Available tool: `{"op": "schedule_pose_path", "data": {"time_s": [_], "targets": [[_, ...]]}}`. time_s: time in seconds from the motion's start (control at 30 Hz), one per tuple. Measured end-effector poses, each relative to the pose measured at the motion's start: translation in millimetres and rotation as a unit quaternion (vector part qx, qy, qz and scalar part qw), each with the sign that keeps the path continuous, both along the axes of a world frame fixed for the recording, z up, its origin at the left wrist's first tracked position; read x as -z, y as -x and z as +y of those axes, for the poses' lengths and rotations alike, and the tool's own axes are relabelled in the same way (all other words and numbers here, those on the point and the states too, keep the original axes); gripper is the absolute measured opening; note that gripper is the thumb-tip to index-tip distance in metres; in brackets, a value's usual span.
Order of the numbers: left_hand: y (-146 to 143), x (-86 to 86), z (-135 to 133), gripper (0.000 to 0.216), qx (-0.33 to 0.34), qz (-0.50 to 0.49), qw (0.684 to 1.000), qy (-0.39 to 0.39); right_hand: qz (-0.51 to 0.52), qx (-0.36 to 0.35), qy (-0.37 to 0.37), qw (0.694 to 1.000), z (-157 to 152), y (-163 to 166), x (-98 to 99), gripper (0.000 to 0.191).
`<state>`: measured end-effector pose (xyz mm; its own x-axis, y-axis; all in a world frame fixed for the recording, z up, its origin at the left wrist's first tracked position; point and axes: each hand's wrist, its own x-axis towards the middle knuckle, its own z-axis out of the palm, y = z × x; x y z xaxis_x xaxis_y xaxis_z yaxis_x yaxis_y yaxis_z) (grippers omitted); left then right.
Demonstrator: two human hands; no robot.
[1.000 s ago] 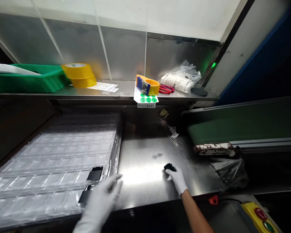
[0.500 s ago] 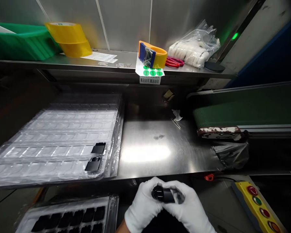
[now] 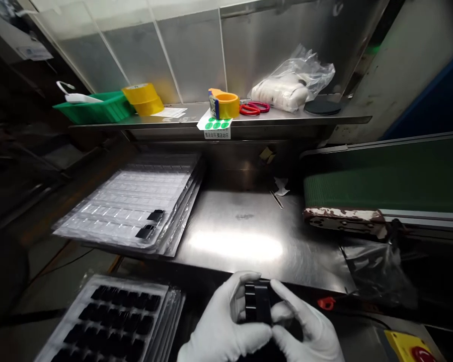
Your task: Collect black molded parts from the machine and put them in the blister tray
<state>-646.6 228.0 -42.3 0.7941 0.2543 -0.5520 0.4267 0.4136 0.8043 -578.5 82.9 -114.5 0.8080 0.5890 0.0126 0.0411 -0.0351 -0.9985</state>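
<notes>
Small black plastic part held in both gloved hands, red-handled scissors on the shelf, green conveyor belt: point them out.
small black plastic part [image 3: 257, 302], head view, on its ribbed front face.
red-handled scissors [image 3: 253, 107], head view, on the handle loops.
green conveyor belt [image 3: 385, 181], head view, on the bare belt surface.

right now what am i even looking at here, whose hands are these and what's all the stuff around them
The picture comes from a camera worn on a person's head, looking down at their own two hands in white gloves. The left hand and right hand together hold a small black part at the near edge of a steel table. On the table's left lies a stack of clear trays with two black parts in the top one. Lower left sits a tray of black parts. To the right is a green conveyor belt. The shelf behind carries a green bin, yellow tape rolls, a tape dispenser, red scissors and a plastic bag.
</notes>
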Motion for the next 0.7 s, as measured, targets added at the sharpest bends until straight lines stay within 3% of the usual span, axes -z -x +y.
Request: {"op": "schedule_pose_path", "data": {"time_s": [0.07,0.13,0.2,0.27,0.37,0.43,0.57,0.63,0.7], "targets": [[-6,-0.2,-18,0.052,-0.034,0.016,0.999,-0.023,0.052,-0.044,-0.019,0.998,-13,-12,-0.9,0.052],[-9,-0.1,-31,0.05,-0.065,0.032,0.996,-0.048,0.166,-0.087,-0.016,0.982,-21,-24,-3.3,0.053],[-9,0.3,-41,0.049,-0.079,0.045,0.992,-0.085,0.295,-0.134,-0.01,0.946,-26,-38,-4.6,0.059],[-6,1.5,-47,0.037,-0.072,0.035,0.982,-0.172,0.391,-0.186,-0.027,0.901,-28,-50,-3.8,0.061],[-4,7.4,-52,0.016,-0.074,-0.001,0.954,-0.289,0.467,-0.236,-0.053,0.851,-26,-60,-1.8,0.043],[-8,14.9,-54,0.028,-0.112,-0.013,0.961,-0.254,0.481,-0.208,-0.049,0.85,-23,-61,-2.8,0.034],[-22,33.0,-52,0.07,-0.121,-0.03,0.991,-0.057,0.472,-0.121,-0.069,0.87,-19,-55,-5.0,0.036],[-29,38.9,-50,0.069,-0.098,-0.037,0.994,0.008,0.468,-0.134,-0.098,0.868,-22,-52,2.8,0.034],[-32,41.2,-48,0.067,-0.086,-0.046,0.994,0.052,0.443,-0.176,-0.123,0.87,-31,-49,23.9,0.034]]}}
